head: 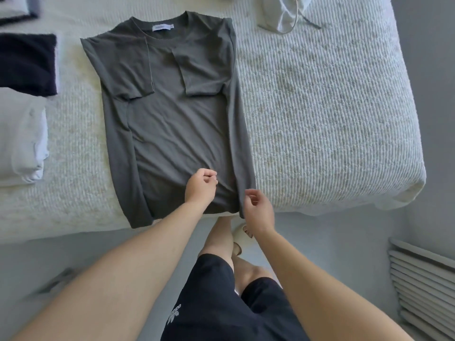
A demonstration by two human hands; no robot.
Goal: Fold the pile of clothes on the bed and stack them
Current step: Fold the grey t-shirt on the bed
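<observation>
While both hands hover low over the bed's near edge, I see the left hand (200, 185) loosely curled above the lower part of the grey T-shirt (172, 119), its fingertips bent inward and nothing between them. Just beside it, the right hand (258, 207) sits at the shirt's near right corner with fingers slack and curved; I cannot tell whether any of them touch the hem. That shirt lies flat, collar toward the far edge, both sleeves and both long sides turned inward over the body, its hem at the near edge of the bed (320, 119). Along the bed's left edge lie a folded white garment (22, 139) and, beyond it, a folded dark garment (27, 62). Near the far right corner rests a crumpled pale garment (288, 13) with a drawstring.
</observation>
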